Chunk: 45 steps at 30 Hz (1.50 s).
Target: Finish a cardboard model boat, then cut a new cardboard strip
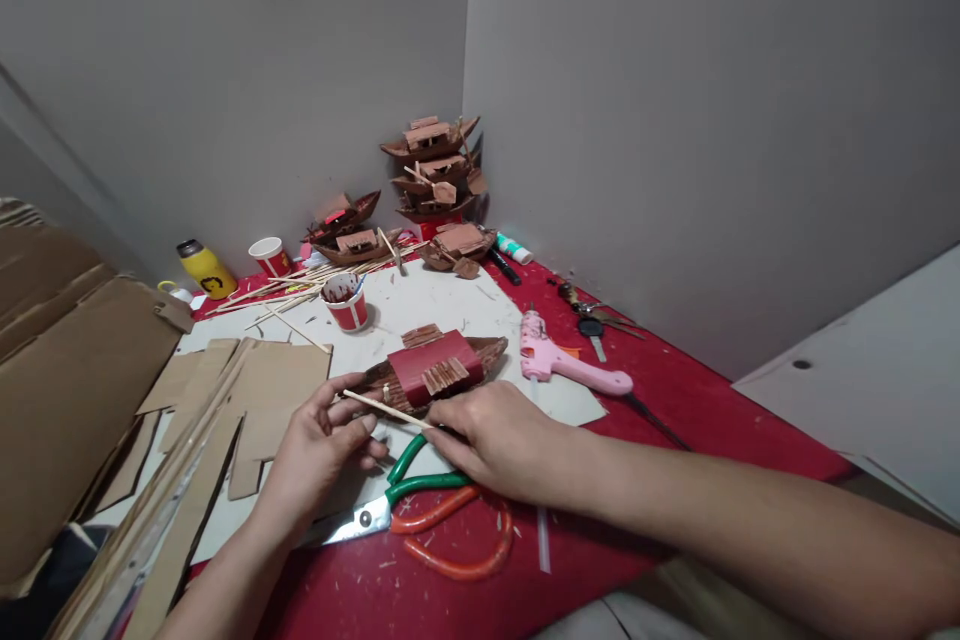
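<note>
My left hand [319, 450] and my right hand [491, 440] pinch the two ends of a thin wooden stick [386, 409], holding it level just above the table. Right behind the stick lies a brown model boat [439, 370] with a red roof and small slatted panels. Under my right hand lie green-handled scissors [409, 485] and orange-handled scissors [457, 545], their blades pointing left.
A pink glue gun [566, 365] lies right of the boat. Cardboard cut-outs [247, 390] and a large sheet lie left. A red paper cup [346, 302], loose sticks [300, 282], several finished boats [435, 165], a yellow bottle [204, 268] and keys [592, 320] sit towards the wall corner.
</note>
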Motion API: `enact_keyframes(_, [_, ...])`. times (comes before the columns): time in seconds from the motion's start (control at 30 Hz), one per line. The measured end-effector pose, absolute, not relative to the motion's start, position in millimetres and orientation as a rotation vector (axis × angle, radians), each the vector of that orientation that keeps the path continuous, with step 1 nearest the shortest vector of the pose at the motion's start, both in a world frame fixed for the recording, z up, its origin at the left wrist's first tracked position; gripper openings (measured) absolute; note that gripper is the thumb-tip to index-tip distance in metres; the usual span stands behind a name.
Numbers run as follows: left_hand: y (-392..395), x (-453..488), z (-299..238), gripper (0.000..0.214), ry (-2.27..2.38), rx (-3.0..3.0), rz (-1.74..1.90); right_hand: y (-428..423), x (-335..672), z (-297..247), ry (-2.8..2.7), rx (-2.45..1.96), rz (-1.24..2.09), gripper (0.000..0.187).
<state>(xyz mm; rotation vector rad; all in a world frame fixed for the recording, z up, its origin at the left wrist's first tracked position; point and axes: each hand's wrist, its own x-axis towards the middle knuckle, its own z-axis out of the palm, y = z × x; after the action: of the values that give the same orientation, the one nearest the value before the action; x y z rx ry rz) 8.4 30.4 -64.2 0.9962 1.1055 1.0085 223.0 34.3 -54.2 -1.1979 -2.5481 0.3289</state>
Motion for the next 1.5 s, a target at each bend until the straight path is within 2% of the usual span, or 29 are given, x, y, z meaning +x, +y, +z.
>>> enact_keyframes(0.73, [40.0, 17.2, -52.9, 0.058, 1.192, 1.106, 1.005, 34.2, 227.7, -60.2, -2.523, -1.269, 0.400, 0.021])
enact_keyframes(0.87, [44.6, 7.1, -34.3, 0.048, 1.425, 1.453, 0.901, 35.1, 228.7, -58.8, -2.530, -1.284, 0.437, 0.021])
enact_keyframes(1.0, [52.1, 3.4, -22.4, 0.039, 1.357, 1.686, 0.734, 35.0, 228.7, -57.6, -2.541, -1.298, 0.456, 0.021])
enact_keyframes(1.17, [60.1, 8.8, -19.6, 0.030, 1.178, 1.611, 0.633, 35.6, 227.9, -58.2, -2.541, -1.305, 0.462, 0.021])
enact_keyframes(1.5, [67.2, 9.6, -27.5, 0.017, 1.111, 1.648, 0.601, 37.5, 226.9, -58.7, -2.537, -1.304, 0.452, 0.019])
